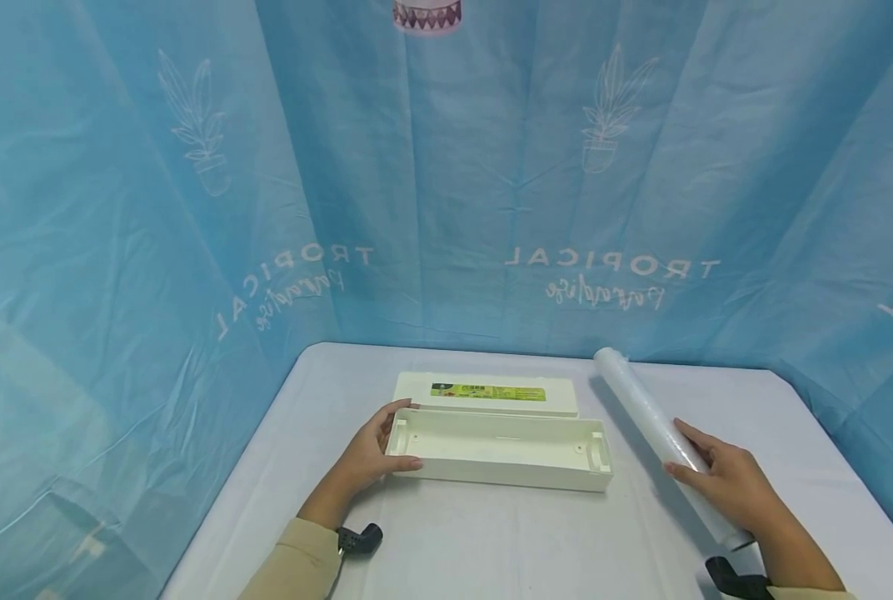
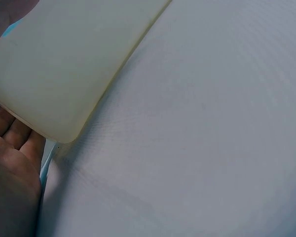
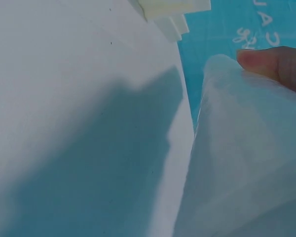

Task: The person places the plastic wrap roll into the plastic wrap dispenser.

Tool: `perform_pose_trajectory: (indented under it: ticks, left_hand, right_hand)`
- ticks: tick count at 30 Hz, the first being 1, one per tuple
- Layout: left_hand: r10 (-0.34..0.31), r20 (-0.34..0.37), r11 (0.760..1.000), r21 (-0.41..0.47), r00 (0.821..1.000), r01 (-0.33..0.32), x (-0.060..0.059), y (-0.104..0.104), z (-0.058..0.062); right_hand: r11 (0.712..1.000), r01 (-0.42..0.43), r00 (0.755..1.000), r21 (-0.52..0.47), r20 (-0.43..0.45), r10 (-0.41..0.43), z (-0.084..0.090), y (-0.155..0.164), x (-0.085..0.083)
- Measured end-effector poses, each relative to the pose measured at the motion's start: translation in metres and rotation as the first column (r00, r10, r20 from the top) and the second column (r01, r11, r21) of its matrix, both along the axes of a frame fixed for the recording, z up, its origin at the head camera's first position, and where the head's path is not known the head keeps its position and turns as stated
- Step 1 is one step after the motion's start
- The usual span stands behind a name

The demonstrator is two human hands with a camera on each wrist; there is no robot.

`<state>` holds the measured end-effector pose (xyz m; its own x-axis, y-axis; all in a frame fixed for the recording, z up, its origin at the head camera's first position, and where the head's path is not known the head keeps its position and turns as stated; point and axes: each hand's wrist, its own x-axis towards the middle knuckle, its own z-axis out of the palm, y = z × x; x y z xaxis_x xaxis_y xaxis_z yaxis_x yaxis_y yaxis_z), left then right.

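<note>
A long cream plastic box (image 1: 502, 473) lies open side up on the table, with no roll inside. My left hand (image 1: 367, 450) grips its left end, thumb along the front wall and fingers round the back. The left wrist view shows the box's outer wall (image 2: 69, 64) close up, with curled fingers (image 2: 19, 136) at its edge. In my right hand (image 1: 731, 483) is a roll of clear plastic wrap (image 1: 641, 408), held near its lower end and slanting away to the upper left. In the right wrist view the wrap roll (image 3: 237, 148) fills the lower right beside the thumb (image 3: 261, 61).
A cream lid (image 1: 484, 406) with a yellow-green label lies directly behind the box. Both are on a white-covered table (image 1: 521, 542). Blue printed curtains (image 1: 454, 208) hang behind the table and along its sides. The roll casts a shadow on the tabletop.
</note>
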<state>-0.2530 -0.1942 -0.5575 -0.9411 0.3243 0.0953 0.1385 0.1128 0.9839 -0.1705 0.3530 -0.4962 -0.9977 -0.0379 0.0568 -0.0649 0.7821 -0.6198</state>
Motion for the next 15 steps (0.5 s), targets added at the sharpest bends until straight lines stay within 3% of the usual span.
perform_pose_trajectory:
  ticks: [15]
  left_hand:
    - [0.003, -0.002, 1.0, 0.004, 1.0, -0.003, -0.0008, 0.0009, -0.0003]
  right_hand:
    - [0.998, -0.057, 0.998, -0.001, -0.031, 0.057, 0.01, -0.0055, -0.0097]
